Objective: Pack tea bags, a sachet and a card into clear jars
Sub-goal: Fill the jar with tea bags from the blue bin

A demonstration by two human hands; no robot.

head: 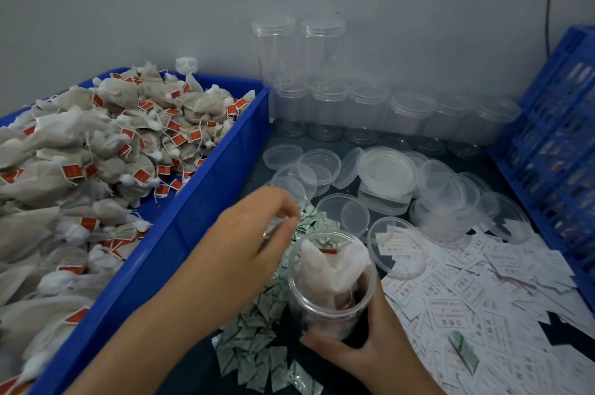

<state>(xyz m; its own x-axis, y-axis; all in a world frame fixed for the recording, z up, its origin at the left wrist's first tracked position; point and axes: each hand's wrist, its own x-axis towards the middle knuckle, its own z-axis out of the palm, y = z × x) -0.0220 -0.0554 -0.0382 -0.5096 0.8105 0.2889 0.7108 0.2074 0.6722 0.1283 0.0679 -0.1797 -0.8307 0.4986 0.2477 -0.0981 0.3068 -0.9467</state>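
A clear jar (331,307) stands near the table's front, with tea bags (325,266) packed inside and no lid on. My right hand (363,352) grips the jar low down from the right. My left hand (254,233) hovers just left of the jar's mouth, over the pile of green-and-white sachets (257,346), its fingertips pinched together; something small may be between them, blurred. White cards (467,304) with red print lie spread to the right of the jar.
A blue bin (193,217) heaped with tea bags with red tags (96,150) fills the left. Empty clear jars (363,111) stand along the back wall, loose clear lids (386,175) lie before them. A blue crate (553,153) stands at the right edge.
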